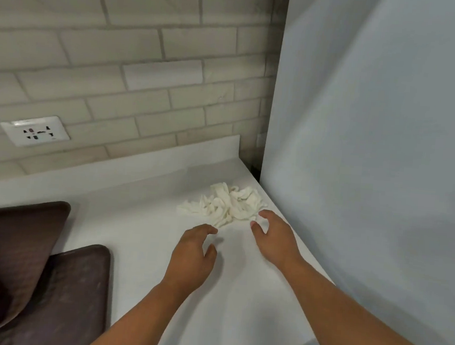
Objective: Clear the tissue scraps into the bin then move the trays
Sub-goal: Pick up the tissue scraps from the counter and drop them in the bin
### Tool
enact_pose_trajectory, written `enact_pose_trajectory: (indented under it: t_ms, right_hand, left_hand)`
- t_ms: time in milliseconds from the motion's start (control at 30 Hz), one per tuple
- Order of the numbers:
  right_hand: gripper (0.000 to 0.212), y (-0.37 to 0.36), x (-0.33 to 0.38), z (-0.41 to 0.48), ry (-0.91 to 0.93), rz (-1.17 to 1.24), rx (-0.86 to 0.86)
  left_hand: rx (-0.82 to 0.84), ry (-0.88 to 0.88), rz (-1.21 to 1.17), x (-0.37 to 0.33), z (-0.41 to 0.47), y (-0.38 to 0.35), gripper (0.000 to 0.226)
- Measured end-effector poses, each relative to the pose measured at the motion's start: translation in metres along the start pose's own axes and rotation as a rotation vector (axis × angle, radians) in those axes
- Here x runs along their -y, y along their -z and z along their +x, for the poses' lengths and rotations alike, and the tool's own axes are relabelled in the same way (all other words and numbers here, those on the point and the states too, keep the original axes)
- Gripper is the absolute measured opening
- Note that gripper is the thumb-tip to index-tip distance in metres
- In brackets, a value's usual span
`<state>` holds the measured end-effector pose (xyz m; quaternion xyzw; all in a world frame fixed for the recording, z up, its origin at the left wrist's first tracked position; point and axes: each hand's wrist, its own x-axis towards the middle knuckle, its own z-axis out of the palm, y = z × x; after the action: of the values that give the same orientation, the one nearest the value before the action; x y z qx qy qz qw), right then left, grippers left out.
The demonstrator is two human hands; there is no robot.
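On the white counter (141, 220), near its back right corner, one heap of tissue scraps (225, 203) lies with two hands just beside it. The left hand (191, 254) is at its near edge and the right hand (275, 238) at its right edge, both with fingers loosely spread and holding nothing. Two dark brown trays overlap at the counter's left end, a rear tray (22, 238) and a front tray (75, 291), below one wall socket (35, 130).

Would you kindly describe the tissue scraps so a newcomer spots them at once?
Find the pale panel on the right, where it meets the white counter. The tissue scraps lie in that corner. They are the only crumpled white heap; the trays at the left are dark and flat.
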<state>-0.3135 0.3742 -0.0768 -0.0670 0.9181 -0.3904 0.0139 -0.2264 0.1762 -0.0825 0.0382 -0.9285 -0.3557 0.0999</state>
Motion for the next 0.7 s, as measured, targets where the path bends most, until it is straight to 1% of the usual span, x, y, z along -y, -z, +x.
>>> enact_pose_trajectory:
  t_ms: [100,200,267,367,467,567,700]
  right_hand:
    - [0.041,-0.012,0.004,0.048,-0.076,-0.056,-0.076]
    - [0.04,-0.021,0.007,0.085,-0.141,-0.211,-0.115]
    - [0.042,-0.025,0.008,0.103,-0.185,-0.29,-0.098]
    - [0.047,-0.032,0.01,0.121,-0.269,-0.326,-0.044]
    - [0.042,-0.039,0.007,0.13,-0.316,-0.315,-0.031]
    - [0.038,-0.042,0.005,0.132,-0.302,-0.271,-0.031]
    - [0.044,-0.037,0.012,0.126,-0.14,-0.235,-0.039]
  left_hand:
    - [0.009,-0.02,0.013,0.023,0.025,0.008,0.035]
    - [-0.008,-0.017,-0.001,0.044,0.047,0.017,0.035]
    - [-0.016,-0.003,-0.011,0.057,0.06,0.022,0.035]
    - [-0.022,-0.003,-0.016,0.071,0.075,0.026,0.036]
    - [-0.022,-0.014,-0.032,0.079,0.089,0.025,0.037]
    - [-0.041,-0.042,-0.056,0.081,0.103,0.022,0.037]
    - [-0.059,-0.083,-0.082,0.074,0.118,0.017,0.035]
